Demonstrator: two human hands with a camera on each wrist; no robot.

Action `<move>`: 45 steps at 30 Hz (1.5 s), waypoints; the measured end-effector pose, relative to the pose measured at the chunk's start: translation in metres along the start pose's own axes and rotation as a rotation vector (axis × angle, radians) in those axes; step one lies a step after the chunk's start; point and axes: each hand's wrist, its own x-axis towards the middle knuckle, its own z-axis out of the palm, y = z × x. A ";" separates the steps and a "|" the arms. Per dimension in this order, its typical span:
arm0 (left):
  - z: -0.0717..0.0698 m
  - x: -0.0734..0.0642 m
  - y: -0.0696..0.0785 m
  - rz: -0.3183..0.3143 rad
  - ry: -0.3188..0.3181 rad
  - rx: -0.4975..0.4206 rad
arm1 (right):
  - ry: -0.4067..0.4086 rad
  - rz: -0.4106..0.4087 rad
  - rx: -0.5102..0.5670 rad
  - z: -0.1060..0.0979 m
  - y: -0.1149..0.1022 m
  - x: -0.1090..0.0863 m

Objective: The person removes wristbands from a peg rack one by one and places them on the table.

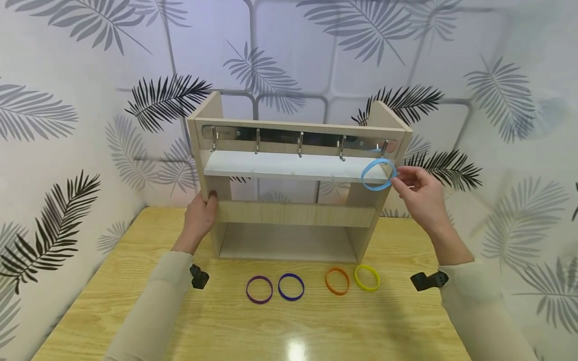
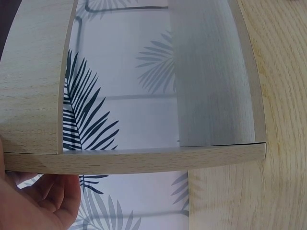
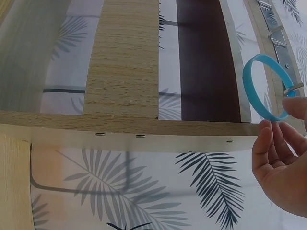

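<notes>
My right hand [image 1: 421, 193] pinches a light blue silicone wristband [image 1: 376, 188] between thumb and fingertips, in front of the shelf's right end. The band's upper edge is right at the rightmost metal hook [image 1: 384, 148]; in the right wrist view the hook [image 3: 293, 88] overlaps the band [image 3: 246, 81]. With my left hand [image 1: 200, 216] I grip the left side panel of the wooden shelf unit [image 1: 295, 214], at about mid-height. Seen from the left wrist, the fingers [image 2: 61, 194] curl at the panel's edge [image 2: 144, 162].
On the table [image 1: 226, 331], before the shelf, lie a purple wristband [image 1: 259, 302], a dark blue one [image 1: 291, 299], an orange one [image 1: 326, 282] and a yellow one [image 1: 368, 289]. A metal rail [image 1: 280, 135] with several hooks runs across the shelf's upper front. Leaf-patterned wall covering [image 1: 289, 60] stands behind.
</notes>
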 end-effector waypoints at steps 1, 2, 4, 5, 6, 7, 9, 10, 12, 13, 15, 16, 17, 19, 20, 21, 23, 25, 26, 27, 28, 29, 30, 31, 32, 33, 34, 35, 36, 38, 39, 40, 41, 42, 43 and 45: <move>0.000 0.000 0.000 -0.001 0.002 0.001 | 0.000 0.002 0.002 0.001 0.001 0.001; 0.000 0.000 0.000 -0.002 0.000 0.000 | 0.001 0.003 0.006 0.002 0.002 0.002; 0.000 0.000 -0.001 -0.004 0.002 -0.002 | 0.005 0.003 0.008 0.003 0.003 0.003; 0.000 0.000 -0.001 -0.005 0.002 -0.003 | 0.010 0.002 0.008 0.004 0.003 0.004; 0.001 0.000 -0.001 -0.007 0.000 -0.006 | 0.013 0.000 0.008 0.004 0.003 0.004; 0.001 0.000 -0.001 -0.005 -0.002 -0.008 | 0.016 -0.001 0.009 0.005 0.004 0.005; 0.001 0.000 -0.001 -0.006 -0.005 -0.009 | 0.023 -0.001 0.009 0.006 0.004 0.006; 0.001 0.000 -0.001 -0.007 -0.005 -0.010 | 0.025 -0.003 0.006 0.006 0.004 0.006; 0.001 0.000 -0.001 -0.009 -0.006 -0.009 | 0.025 -0.003 0.006 0.006 0.004 0.007; 0.001 0.000 -0.001 -0.008 -0.004 -0.007 | 0.024 -0.003 0.004 0.006 0.004 0.007; 0.000 0.001 -0.001 -0.009 -0.002 -0.005 | 0.020 -0.003 0.001 0.007 0.004 0.007; 0.000 0.001 -0.001 -0.011 -0.001 -0.004 | 0.018 -0.002 0.002 0.006 0.004 0.007; 0.000 0.001 -0.001 -0.010 -0.001 -0.004 | 0.018 -0.001 0.007 0.006 0.004 0.006; 0.000 0.001 -0.001 -0.009 -0.002 -0.005 | 0.013 0.005 0.023 0.006 0.004 0.005; 0.000 0.001 -0.001 -0.010 -0.002 -0.006 | 0.009 0.006 0.037 0.005 0.004 0.005; 0.000 0.001 -0.001 -0.012 -0.002 -0.007 | 0.006 0.010 0.061 0.005 0.005 0.004; 0.000 0.000 -0.001 -0.012 -0.004 -0.006 | -0.004 0.017 0.124 0.004 0.006 0.003; 0.000 0.000 -0.001 -0.013 -0.004 -0.002 | -0.015 0.017 0.184 0.002 0.007 0.001; 0.000 0.000 -0.001 -0.013 -0.005 0.002 | -0.020 0.012 0.218 0.001 0.007 0.001; 0.000 0.000 -0.001 -0.013 -0.004 0.004 | -0.024 0.009 0.252 0.001 0.007 0.001; 0.000 0.000 -0.001 -0.011 -0.004 0.008 | -0.025 0.002 0.283 0.000 0.006 0.000; 0.000 0.000 0.000 -0.009 -0.001 0.008 | -0.023 -0.006 0.309 0.000 0.006 0.000; 0.000 0.001 0.000 -0.008 0.000 0.008 | -0.021 -0.015 0.343 0.000 0.004 0.000; 0.000 0.001 0.000 -0.006 0.003 0.009 | -0.018 -0.023 0.383 0.000 0.003 0.000; 0.000 0.001 0.000 -0.004 0.005 0.008 | -0.014 -0.030 0.421 0.000 0.001 0.000; 0.000 0.001 0.000 -0.004 0.007 0.008 | -0.007 -0.037 0.454 0.000 -0.001 0.001; 0.000 0.002 0.001 -0.003 0.009 0.007 | 0.000 -0.045 0.482 0.000 -0.003 0.001; 0.000 0.002 0.001 -0.003 0.009 0.006 | 0.006 -0.052 0.505 0.000 -0.005 0.001; 0.000 0.002 0.001 -0.004 0.010 0.005 | 0.010 -0.058 0.520 -0.001 -0.008 0.001; 0.000 0.002 0.001 -0.003 0.009 0.002 | 0.020 -0.067 0.524 -0.001 -0.012 0.000; 0.000 0.002 0.001 0.000 0.009 0.001 | 0.021 -0.071 0.522 -0.001 -0.014 0.000; 0.000 0.002 0.001 0.004 0.009 -0.001 | 0.018 -0.073 0.512 -0.001 -0.016 -0.001; 0.000 0.001 0.000 0.007 0.008 -0.002 | 0.012 -0.076 0.494 -0.001 -0.017 -0.002; 0.000 0.001 0.000 0.011 0.008 -0.005 | 0.004 -0.076 0.480 -0.001 -0.019 -0.003; 0.000 0.001 0.000 0.015 0.009 -0.003 | -0.008 -0.075 0.470 -0.001 -0.020 -0.004; 0.000 0.000 -0.001 0.021 0.012 -0.001 | -0.043 -0.082 0.412 0.000 -0.022 -0.007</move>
